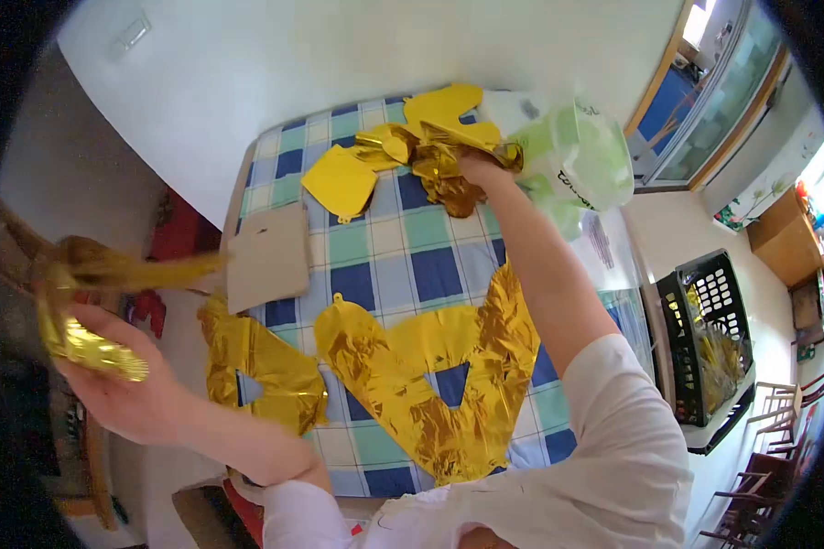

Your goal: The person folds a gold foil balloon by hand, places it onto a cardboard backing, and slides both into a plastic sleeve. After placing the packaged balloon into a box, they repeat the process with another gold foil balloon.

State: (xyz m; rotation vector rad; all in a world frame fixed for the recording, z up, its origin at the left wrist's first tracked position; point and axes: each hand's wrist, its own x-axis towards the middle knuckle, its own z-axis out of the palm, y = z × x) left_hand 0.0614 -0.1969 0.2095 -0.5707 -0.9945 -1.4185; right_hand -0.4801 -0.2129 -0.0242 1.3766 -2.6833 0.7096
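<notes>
Out to the left, my left hand (124, 389) is closed around a deflated gold foil balloon (96, 343), whose loose end is smeared by motion. At the far side of the table, my right hand (482, 174) is closed on a crumpled gold foil balloon (453, 188); the foil partly hides its fingers. Beside it lie a folded gold foil piece (341, 181) and another flat one (441, 102). Nearer me, a flat gold foil letter A balloon (439, 393) is spread upside down, with a second gold foil balloon (258, 366) to its left.
A checkered cloth (430, 265) covers the table. A cardboard piece (268, 258) lies at its left edge. A translucent green-white tub (586, 160) stands at the back right. A black crate (710, 339) with gold-coloured contents is off to the right, near wooden chairs (760, 467).
</notes>
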